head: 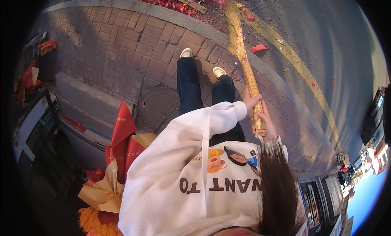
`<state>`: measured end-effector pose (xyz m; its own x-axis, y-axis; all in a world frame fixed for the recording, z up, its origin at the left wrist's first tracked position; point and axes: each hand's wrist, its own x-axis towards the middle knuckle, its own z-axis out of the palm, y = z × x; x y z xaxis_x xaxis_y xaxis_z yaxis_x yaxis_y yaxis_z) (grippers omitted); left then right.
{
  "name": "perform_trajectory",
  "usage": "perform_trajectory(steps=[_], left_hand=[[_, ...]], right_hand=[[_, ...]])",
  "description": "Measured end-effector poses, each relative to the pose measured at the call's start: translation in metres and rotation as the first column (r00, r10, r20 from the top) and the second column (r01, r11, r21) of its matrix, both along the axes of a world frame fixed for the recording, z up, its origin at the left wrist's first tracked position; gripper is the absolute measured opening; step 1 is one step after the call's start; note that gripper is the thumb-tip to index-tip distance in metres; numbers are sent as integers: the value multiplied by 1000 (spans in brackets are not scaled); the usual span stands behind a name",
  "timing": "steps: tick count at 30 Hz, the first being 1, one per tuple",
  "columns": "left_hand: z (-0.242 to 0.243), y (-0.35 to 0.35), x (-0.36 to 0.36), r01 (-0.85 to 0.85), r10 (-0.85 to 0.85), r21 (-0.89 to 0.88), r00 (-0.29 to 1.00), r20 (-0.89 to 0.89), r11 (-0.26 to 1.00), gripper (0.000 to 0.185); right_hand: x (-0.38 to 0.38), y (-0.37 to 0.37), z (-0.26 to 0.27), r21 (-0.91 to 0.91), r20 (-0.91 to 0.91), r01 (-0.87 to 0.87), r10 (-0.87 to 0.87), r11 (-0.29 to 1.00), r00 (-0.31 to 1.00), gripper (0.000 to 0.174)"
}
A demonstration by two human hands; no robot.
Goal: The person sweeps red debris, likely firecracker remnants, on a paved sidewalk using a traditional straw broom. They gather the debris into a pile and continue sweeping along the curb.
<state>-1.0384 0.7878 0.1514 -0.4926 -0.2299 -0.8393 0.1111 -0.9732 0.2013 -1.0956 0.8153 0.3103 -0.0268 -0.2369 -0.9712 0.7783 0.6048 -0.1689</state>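
A straw broom (251, 80) slants across the view, its bound handle end close to my body. My left hand (252, 101) wraps around the handle. Nearer the butt end, my right hand (267, 121) also grips it, with the wrist partly behind hanging hair. The broom's bristles (234, 29) reach over the curb, and their tips are beside scattered red paper scraps (152, 0) on the road edge. A flat strip of board (191, 4) lies among the scraps. Another red scrap (259, 48) rests on the asphalt right of the bristles.
A stone curb (210, 36) divides the brick sidewalk (122, 49) from the road with its yellow line (293, 57). A round manhole cover (158, 106) and a concrete step (88, 95) lie to the left. Red and gold wrapping paper (122, 129) stands close at my left side.
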Motion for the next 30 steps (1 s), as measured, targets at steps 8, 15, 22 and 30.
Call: perform_trajectory(steps=[8,15,22,30], left_hand=[[-4,28,102,820,-704,224,569,-425,527,71],[-83,60,138,917,-725,241,398,-562,317,64],[-172,-67,163,866,-817,268,492,-302,422,61],[-60,-91,195,922,-938,201,344,-31,331,38]], right_hand=[[176,65,-38,58,-82,821,-817,568,571,23],[211,81,-149,-23,-259,930,-901,367,349,36],[227,-23,-288,168,-319,893,-834,418,451,55],[290,-24,-166,4,-23,864,-864,503,503,52]])
